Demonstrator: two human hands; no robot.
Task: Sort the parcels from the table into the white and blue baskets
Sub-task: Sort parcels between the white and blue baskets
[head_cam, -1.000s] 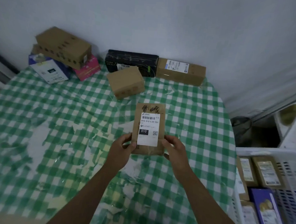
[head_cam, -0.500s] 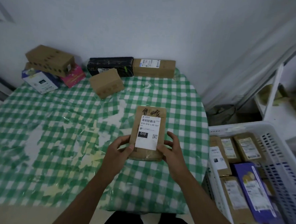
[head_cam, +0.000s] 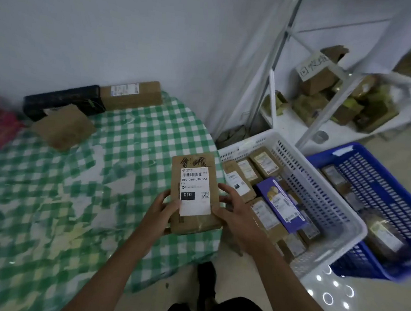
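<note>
While both hands (left [head_cam: 163, 209]; right [head_cam: 238, 216]) grip it, labelled parcel [head_cam: 195, 193] faces up.

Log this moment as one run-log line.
phase: carrying | held: brown parcel | left hand: grips its left edge | right hand: grips its right edge | nearest: white basket | blue basket beyond

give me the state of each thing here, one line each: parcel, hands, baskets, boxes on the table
brown parcel: held up off the table, label facing the camera
left hand: grips the parcel's left edge
right hand: grips its right edge
white basket: on the floor, holding several parcels
blue basket: beside the white one, holding a few parcels
black box: lying on the table by the wall
</note>
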